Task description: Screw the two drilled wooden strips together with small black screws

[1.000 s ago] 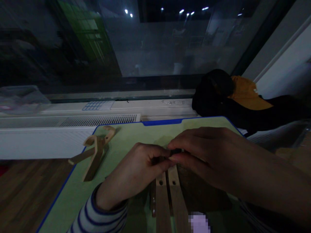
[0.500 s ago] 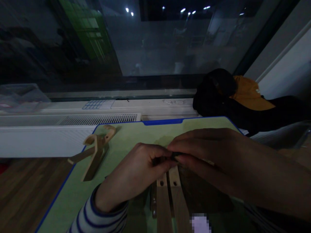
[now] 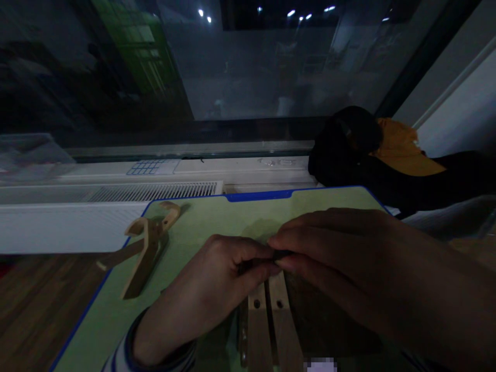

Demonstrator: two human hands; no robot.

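Note:
My left hand (image 3: pixel 220 279) and my right hand (image 3: pixel 341 263) meet fingertip to fingertip over the table. Between their pinched fingers is a small dark piece (image 3: pixel 282 254), too covered to name. Just below lie two long wooden strips, a left strip (image 3: pixel 259 330) and a right strip (image 3: pixel 284 330), side by side with a narrow gap, each with a dark hole near its far end. Their far ends are hidden under my fingers. A curved wooden assembly (image 3: pixel 149 237) of joined pieces stands on the left part of the table.
The green table top (image 3: pixel 209 214) has a blue edge. Beyond it are a white radiator (image 3: pixel 70 222) and a windowsill (image 3: pixel 217 168). A black cap and an orange cap (image 3: pixel 403 147) rest on dark cloth at the right. A clear plastic container (image 3: pixel 31 155) sits at far left.
Both hands keep their pinch on the small dark piece. The view has shifted slightly, so the hands and strips appear a little lower and the wooden assembly further left.

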